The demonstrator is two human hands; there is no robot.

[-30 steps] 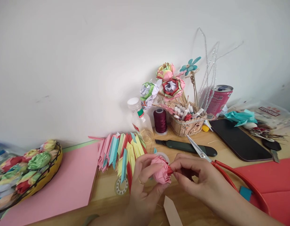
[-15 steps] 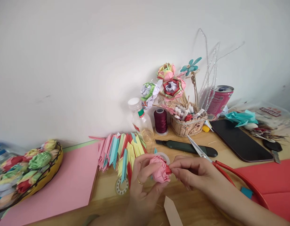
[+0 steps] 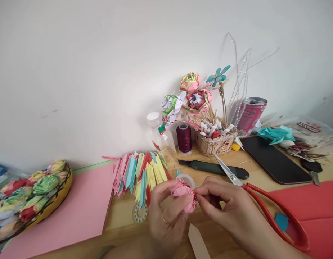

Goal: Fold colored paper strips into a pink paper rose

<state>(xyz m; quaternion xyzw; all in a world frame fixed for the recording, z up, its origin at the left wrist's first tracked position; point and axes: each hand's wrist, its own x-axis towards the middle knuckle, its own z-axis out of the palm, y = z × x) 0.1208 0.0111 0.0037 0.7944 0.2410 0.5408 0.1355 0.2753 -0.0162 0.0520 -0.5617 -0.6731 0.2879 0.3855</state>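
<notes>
My left hand (image 3: pixel 166 216) holds a pink folded paper flower (image 3: pixel 184 193) low in the middle of the view, fingers curled round it and a ring on one finger. From the right, my right hand (image 3: pixel 225 208) pinches the flower's right edge between thumb and forefinger. A fan of folded paper strips (image 3: pixel 140 172) in pink, blue, yellow and red lies just behind my left hand. Red-handled scissors (image 3: pixel 263 205) lie behind my right hand, blades pointing up-left.
A pink paper sheet (image 3: pixel 74 208) lies left, beside a basket of paper flowers (image 3: pixel 28 194). Behind stand a plastic bottle (image 3: pixel 162 138), a maroon thread spool (image 3: pixel 184 138), a small basket with paper flowers (image 3: pixel 213 142), a pink can (image 3: pixel 252 113), a dark knife (image 3: pixel 215 169) and a black tablet (image 3: pixel 274 162). Red paper (image 3: pixel 312 205) lies right.
The red piece seen at the flower's right edge is no longer visible. My left hand has turned the flower slightly and shifted its fingers; my right hand stays pinched at the edge.
</notes>
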